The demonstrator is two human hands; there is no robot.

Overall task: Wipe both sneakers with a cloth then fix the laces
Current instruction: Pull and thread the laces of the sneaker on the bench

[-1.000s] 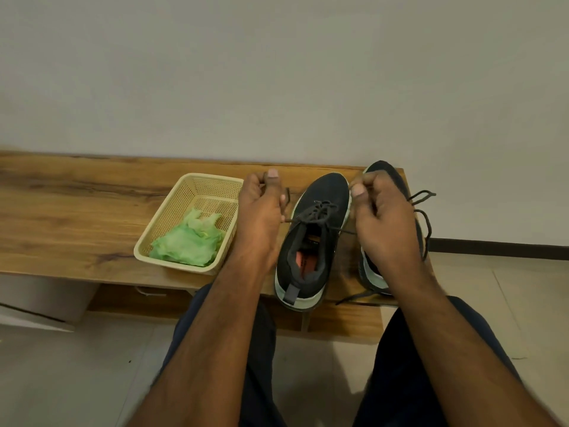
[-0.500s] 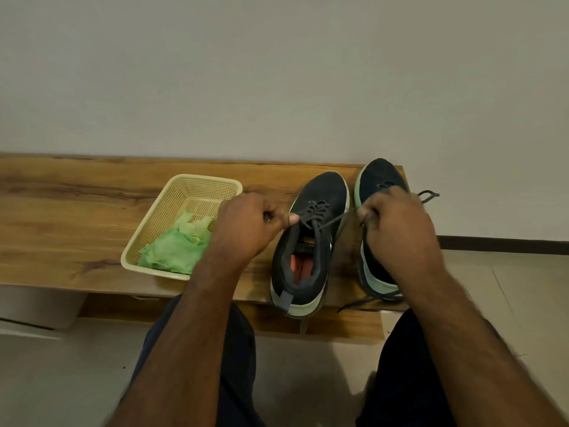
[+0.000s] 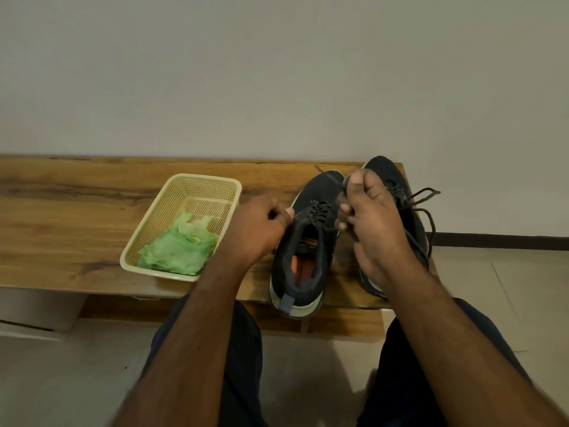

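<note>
Two black sneakers with pale soles stand side by side on the wooden bench (image 3: 77, 211), toes toward the wall. The left sneaker (image 3: 303, 251) shows an orange insole. My left hand (image 3: 258, 226) pinches one end of its dark lace (image 3: 318, 211) at the sneaker's left side. My right hand (image 3: 369, 223) is raised over the gap between the shoes and pinches the other lace end, fingers curled. The right sneaker (image 3: 397, 183) is mostly hidden behind my right hand; its loose laces (image 3: 426, 195) trail to the right. A crumpled green cloth (image 3: 178, 251) lies in the basket.
A cream plastic basket (image 3: 203, 186) sits on the bench left of the shoes. The bench's right end lies just past the right sneaker. A plain wall rises behind, tiled floor below, and my knees are in front of the bench.
My right hand has risen and moved left, pulling its lace end up. My left hand has stayed beside the left sneaker, still pinching its lace end.
</note>
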